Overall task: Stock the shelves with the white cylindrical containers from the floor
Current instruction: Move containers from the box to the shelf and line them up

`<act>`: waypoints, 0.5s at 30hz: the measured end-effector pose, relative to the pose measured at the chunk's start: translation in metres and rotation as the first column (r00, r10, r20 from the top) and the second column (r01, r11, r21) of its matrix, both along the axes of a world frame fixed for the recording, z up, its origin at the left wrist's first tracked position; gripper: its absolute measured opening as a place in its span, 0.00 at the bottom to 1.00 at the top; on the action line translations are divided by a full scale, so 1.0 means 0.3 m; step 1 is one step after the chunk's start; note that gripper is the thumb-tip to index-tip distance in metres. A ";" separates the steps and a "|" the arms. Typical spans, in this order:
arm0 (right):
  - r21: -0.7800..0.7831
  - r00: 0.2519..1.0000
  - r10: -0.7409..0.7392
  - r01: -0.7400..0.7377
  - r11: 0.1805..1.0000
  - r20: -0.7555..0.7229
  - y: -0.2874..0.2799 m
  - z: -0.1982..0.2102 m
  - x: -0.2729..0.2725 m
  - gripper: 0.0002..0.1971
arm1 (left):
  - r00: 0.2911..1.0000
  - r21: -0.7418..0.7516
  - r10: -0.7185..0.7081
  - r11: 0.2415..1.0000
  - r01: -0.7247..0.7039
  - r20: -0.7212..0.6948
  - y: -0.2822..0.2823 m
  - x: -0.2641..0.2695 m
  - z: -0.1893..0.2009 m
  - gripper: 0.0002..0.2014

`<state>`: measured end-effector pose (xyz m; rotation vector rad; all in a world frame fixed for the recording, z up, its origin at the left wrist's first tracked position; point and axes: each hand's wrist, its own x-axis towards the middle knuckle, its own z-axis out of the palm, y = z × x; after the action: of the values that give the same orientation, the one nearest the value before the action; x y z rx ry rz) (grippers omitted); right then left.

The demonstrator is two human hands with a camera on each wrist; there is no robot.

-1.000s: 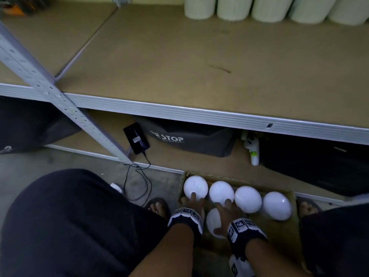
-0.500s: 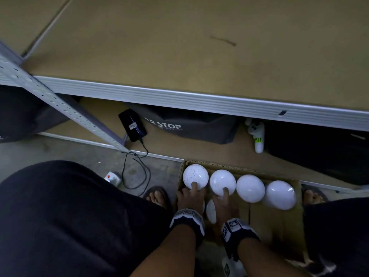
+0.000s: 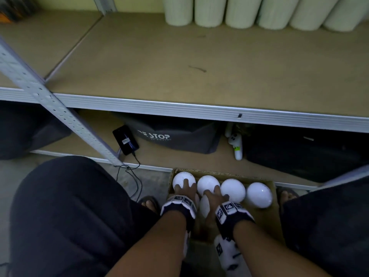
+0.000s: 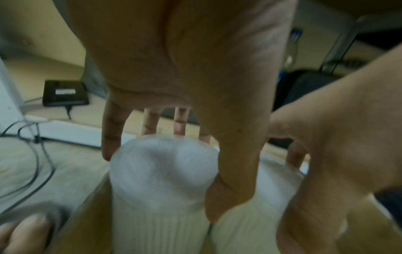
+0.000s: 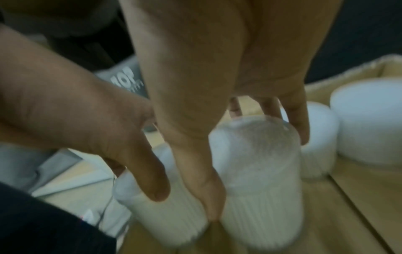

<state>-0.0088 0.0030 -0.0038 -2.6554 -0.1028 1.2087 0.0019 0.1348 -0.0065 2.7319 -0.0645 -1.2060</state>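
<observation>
A cardboard box (image 3: 219, 173) on the floor holds several white ribbed cylindrical containers standing upright. My left hand (image 3: 184, 185) grips the leftmost container (image 3: 178, 179), thumb down one side and fingers over the far side of its cap. In the left wrist view that container (image 4: 161, 223) fills the space under my left hand (image 4: 165, 171). My right hand (image 3: 212, 193) grips the second container (image 3: 205, 183) the same way. The right wrist view shows my right hand (image 5: 259, 171) wrapped over this container (image 5: 261, 214). Two more containers (image 3: 233, 189) stand to the right.
The brown shelf board (image 3: 199, 66) above carries a row of white containers (image 3: 209, 15) at its back. A slanted metal upright (image 3: 50, 100) crosses at left. On the lowest board lie a phone (image 3: 125, 139) with a cable, a dark bag (image 3: 175, 138) and a small white bottle (image 3: 236, 146). My knees flank the box.
Both hands have slid forward from fingertip contact to wrapping over the caps of the two left containers. The view has tilted up, bringing the shelf's back row into sight.
</observation>
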 end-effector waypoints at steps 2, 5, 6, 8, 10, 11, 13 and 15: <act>-0.035 1.000 0.022 -0.021 0.999 0.014 -0.009 0.050 0.015 0.42 | 1.000 -0.005 0.003 1.000 -0.003 0.011 -0.004 0.012 0.046 0.43; -0.069 0.997 0.038 -0.033 0.997 0.065 -0.032 0.122 0.033 0.48 | 0.993 -0.027 -0.025 0.999 0.029 0.118 -0.020 0.027 0.113 0.40; -0.068 0.996 0.044 -0.039 0.997 0.081 -0.038 0.144 0.039 0.47 | 0.988 -0.035 -0.025 0.999 0.031 0.151 -0.028 0.034 0.134 0.38; -0.052 0.987 0.062 -0.055 0.997 0.147 -0.053 0.201 0.046 0.38 | 0.983 -0.060 -0.001 0.998 0.012 0.185 -0.043 0.050 0.189 0.35; -0.035 0.976 0.023 -0.016 0.999 0.215 -0.072 0.261 0.052 0.34 | 0.976 -0.081 -0.011 0.996 0.029 0.217 -0.054 0.069 0.246 0.37; -0.027 0.972 -0.003 0.010 1.000 0.236 -0.079 0.297 0.056 0.35 | 0.970 -0.076 -0.037 0.996 0.057 0.238 -0.059 0.081 0.276 0.39; -0.016 0.960 -0.024 0.030 0.999 0.279 -0.099 0.349 0.086 0.36 | 0.952 -0.069 -0.067 0.993 0.092 0.300 -0.064 0.099 0.349 0.42; -0.023 0.951 -0.014 0.022 1.000 0.310 -0.122 0.410 0.115 0.39 | 0.937 -0.105 -0.031 0.992 0.073 0.349 -0.073 0.116 0.433 0.41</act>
<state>0.0258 -0.0335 0.1194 -2.8414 -0.1140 0.7824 0.0365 0.1127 0.1234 2.8181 -0.2414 -0.6912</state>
